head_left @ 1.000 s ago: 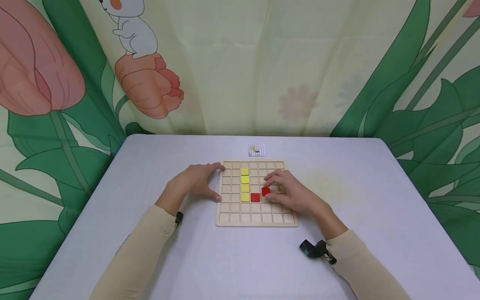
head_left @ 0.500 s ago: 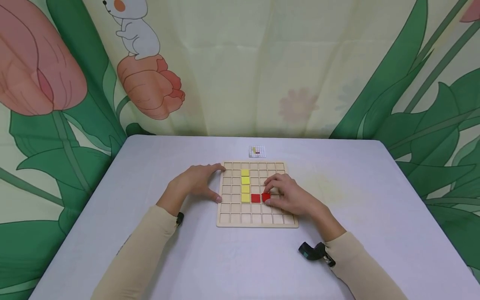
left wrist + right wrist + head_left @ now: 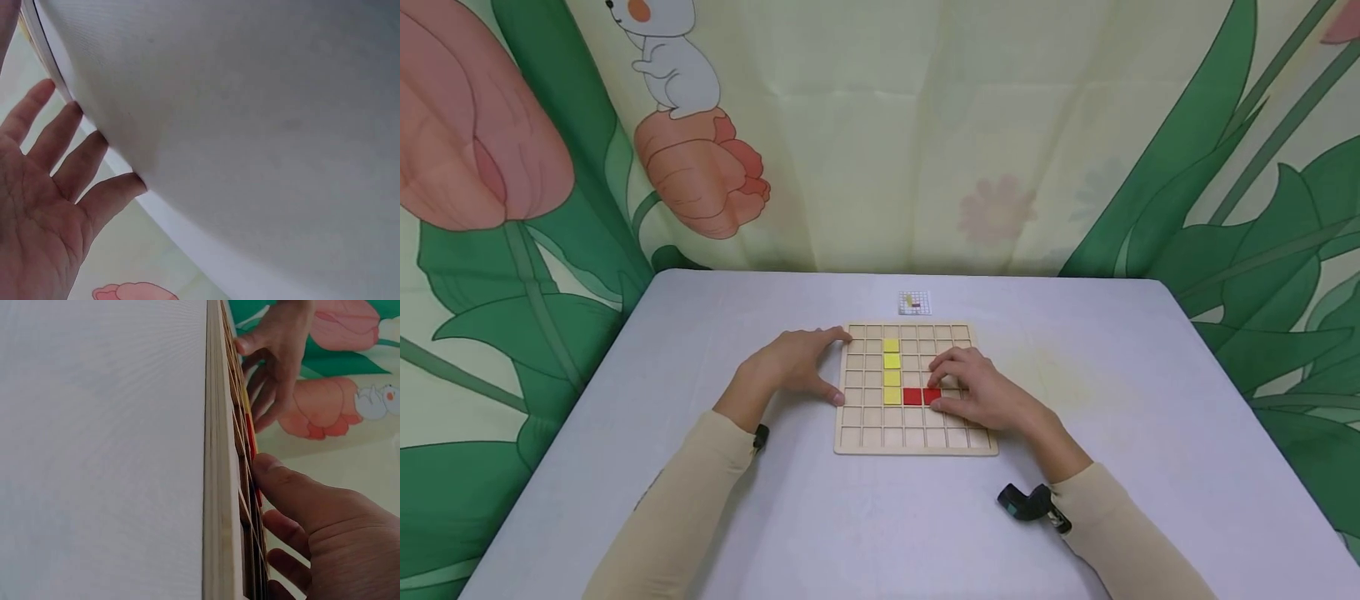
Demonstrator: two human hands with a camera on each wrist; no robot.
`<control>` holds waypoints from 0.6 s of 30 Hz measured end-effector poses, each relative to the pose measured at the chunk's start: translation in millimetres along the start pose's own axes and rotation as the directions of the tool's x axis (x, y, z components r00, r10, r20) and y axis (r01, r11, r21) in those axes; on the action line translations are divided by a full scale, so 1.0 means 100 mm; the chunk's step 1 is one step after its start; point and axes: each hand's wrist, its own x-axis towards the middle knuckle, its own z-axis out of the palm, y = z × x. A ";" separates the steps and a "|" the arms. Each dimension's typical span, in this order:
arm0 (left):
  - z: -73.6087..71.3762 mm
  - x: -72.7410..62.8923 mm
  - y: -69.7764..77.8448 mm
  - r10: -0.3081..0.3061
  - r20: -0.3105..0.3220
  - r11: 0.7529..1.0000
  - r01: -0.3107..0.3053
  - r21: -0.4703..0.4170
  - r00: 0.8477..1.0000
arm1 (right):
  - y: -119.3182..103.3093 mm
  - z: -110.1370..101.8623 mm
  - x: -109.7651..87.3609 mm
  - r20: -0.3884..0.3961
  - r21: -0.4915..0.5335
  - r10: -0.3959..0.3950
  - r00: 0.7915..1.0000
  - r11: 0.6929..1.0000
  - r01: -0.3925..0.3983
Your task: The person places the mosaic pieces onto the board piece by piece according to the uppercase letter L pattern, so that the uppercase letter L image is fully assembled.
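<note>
A wooden grid board (image 3: 871, 438) lies on the white table. In one of its columns sit several yellow square tiles (image 3: 891, 361), and a red tile (image 3: 912, 397) lies flat beside the lowest of them. My right hand (image 3: 976, 385) holds a second red tile (image 3: 931, 396) between thumb and fingers; it sits level in the cell to the right of the first. In the right wrist view, the thumb (image 3: 294, 487) is right at the red on the board. My left hand (image 3: 790, 364) is spread along the board's left edge, with thumb and fingertips touching it.
Behind the board lies a small card (image 3: 914, 302) printed with a coloured grid pattern. A curtain (image 3: 880, 150) with flowers and a rabbit hangs behind the table (image 3: 880, 525). A black device (image 3: 1033, 503) is strapped on the right wrist.
My right hand has come slightly toward the near side, bringing the second red tile down from a tilt to flat in its cell. The left hand has stayed on the board's edge.
</note>
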 end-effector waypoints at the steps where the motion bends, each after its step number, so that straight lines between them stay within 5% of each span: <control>1: 0.00 0.00 0.00 -0.003 0.001 1.000 0.003 0.002 1.000 | 0.00 -0.01 0.00 -0.001 -0.001 -0.005 1.000 1.000 0.005; 18: -0.04 -0.01 0.03 -0.001 0.012 1.000 0.000 0.017 1.000 | 0.00 -0.07 -0.05 -0.022 0.086 0.017 1.000 0.996 -0.015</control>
